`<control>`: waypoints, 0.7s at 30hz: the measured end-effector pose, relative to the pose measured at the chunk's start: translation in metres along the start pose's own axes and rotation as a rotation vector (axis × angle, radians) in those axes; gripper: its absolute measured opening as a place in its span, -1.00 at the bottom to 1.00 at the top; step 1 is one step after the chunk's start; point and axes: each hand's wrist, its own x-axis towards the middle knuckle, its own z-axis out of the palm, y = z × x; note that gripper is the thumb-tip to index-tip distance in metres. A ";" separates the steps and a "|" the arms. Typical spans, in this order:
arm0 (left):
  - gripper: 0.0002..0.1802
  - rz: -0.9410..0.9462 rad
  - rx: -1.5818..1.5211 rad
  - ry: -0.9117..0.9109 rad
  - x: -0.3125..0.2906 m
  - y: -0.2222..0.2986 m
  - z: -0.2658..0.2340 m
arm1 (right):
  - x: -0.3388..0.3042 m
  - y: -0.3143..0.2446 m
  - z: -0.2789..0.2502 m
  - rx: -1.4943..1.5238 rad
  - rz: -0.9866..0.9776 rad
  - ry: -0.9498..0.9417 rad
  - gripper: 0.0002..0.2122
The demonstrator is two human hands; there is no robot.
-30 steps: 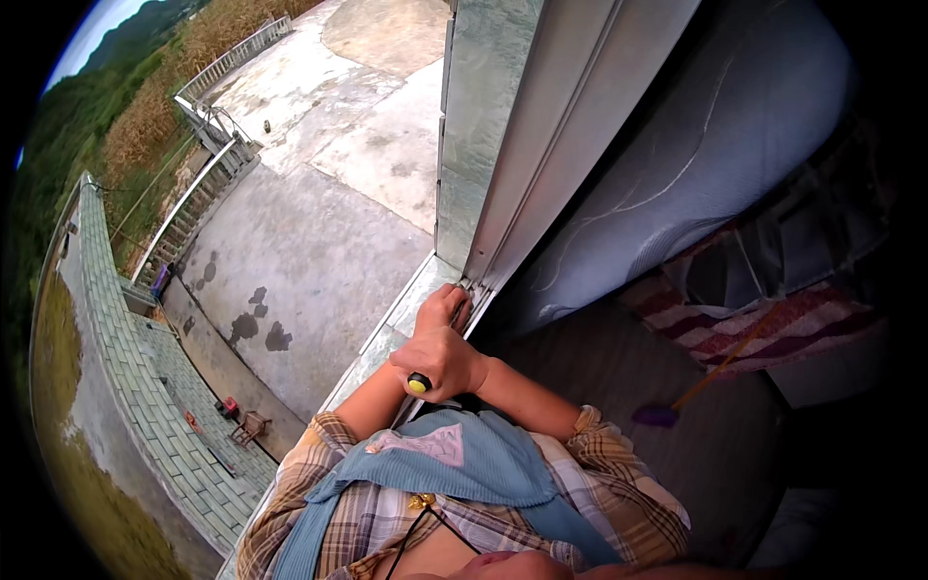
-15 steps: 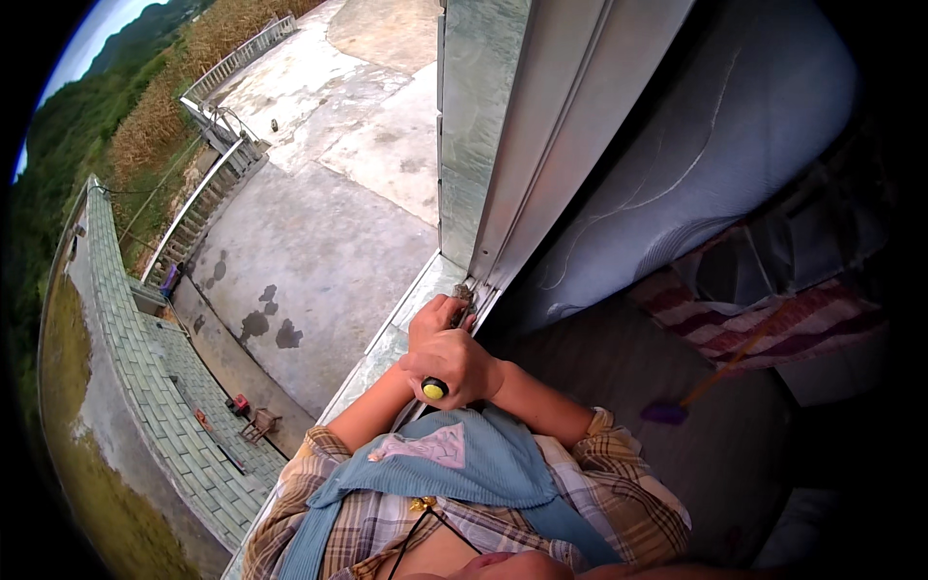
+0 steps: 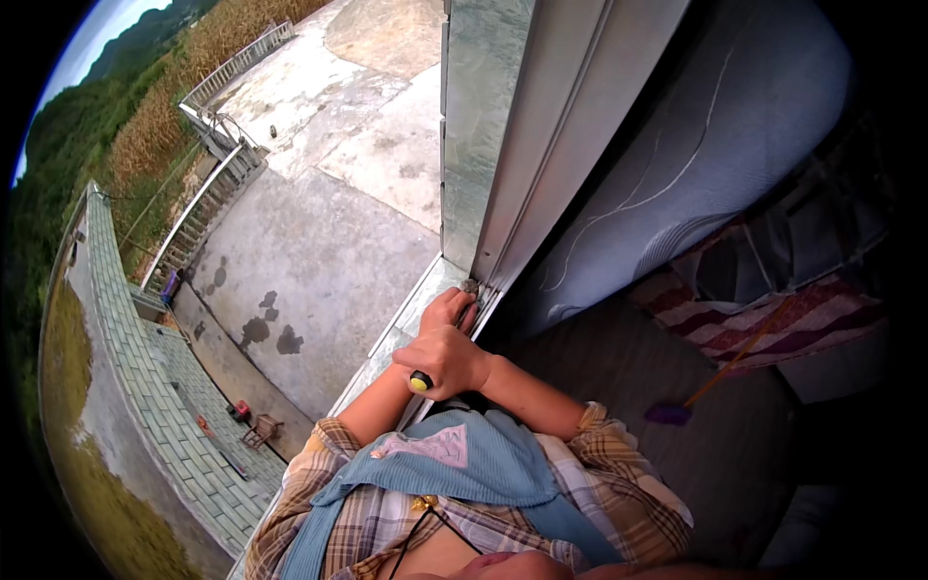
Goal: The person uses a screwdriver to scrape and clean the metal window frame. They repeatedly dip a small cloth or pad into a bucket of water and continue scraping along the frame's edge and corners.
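My right hand [image 3: 445, 360] is closed in a fist round a hand tool [image 3: 420, 381], whose black handle end with a yellow cap sticks out toward me. The tool's shaft and tip are hidden. Just ahead, my left hand [image 3: 450, 311] is closed, its fingers curled in front of the right fist; what they grip is hidden. Both hands are over the sill of a metal frame [image 3: 491, 300], at the foot of its upright. A small grey-brown lump [image 3: 470, 287] lies in the corner, right by my left fingertips.
A tiled wall edge [image 3: 478, 145] and metal upright [image 3: 551, 126] rise ahead. Outside, to the left, are a concrete yard [image 3: 309, 242], a balustrade [image 3: 198, 222] and a tiled ledge [image 3: 145, 358]. Inside, to the right, stand a pale mattress-like panel [image 3: 696, 145] and a purple broom [image 3: 669, 414].
My right fist and the tool's capped end have shifted slightly left and away from me. My left hand has moved a little to the right. Less of the grey-brown lump shows.
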 end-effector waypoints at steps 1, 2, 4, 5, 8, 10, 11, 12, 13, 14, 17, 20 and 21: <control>-0.89 -0.028 -0.026 -0.013 0.003 0.005 -0.001 | 0.000 -0.005 -0.004 0.012 0.011 0.013 -0.81; -0.90 -0.046 -0.011 -0.023 0.001 0.007 -0.002 | 0.000 -0.010 -0.006 0.024 0.022 0.025 -0.81; -0.92 -0.084 0.021 -0.047 -0.011 0.011 -0.004 | -0.004 -0.017 -0.003 0.017 -0.013 0.071 -0.81; -0.92 -0.062 0.032 -0.020 -0.012 0.014 -0.005 | -0.006 -0.018 -0.002 0.020 -0.029 0.074 -0.81; -0.91 -0.051 0.006 0.010 -0.010 0.013 -0.002 | -0.004 -0.017 -0.005 -0.004 -0.049 0.041 -0.80; -0.88 0.017 0.037 0.078 -0.004 0.007 0.005 | 0.001 -0.016 -0.010 -0.032 -0.066 0.009 -0.79; -0.86 0.051 0.051 0.111 -0.001 0.002 0.008 | 0.001 -0.012 -0.010 -0.019 -0.057 -0.006 -0.79; -0.86 0.051 0.049 0.096 0.001 -0.003 0.010 | 0.000 -0.005 -0.009 -0.006 -0.047 -0.022 -0.79; -0.86 0.051 0.043 0.078 0.003 -0.006 0.011 | -0.001 0.000 -0.009 0.006 -0.034 -0.038 -0.79; -0.86 0.050 0.037 0.060 0.003 -0.009 0.012 | -0.002 0.001 -0.007 0.006 -0.030 -0.029 -0.79; -0.88 0.032 0.002 0.033 0.002 -0.013 0.010 | 0.000 0.001 -0.002 0.015 -0.015 -0.016 -0.80; -0.89 0.007 0.019 -0.004 -0.002 -0.008 0.005 | 0.000 -0.003 -0.005 0.039 0.005 -0.013 -0.80; -0.90 -0.004 0.033 -0.019 -0.004 -0.005 0.003 | 0.000 -0.009 -0.005 0.050 0.002 0.002 -0.80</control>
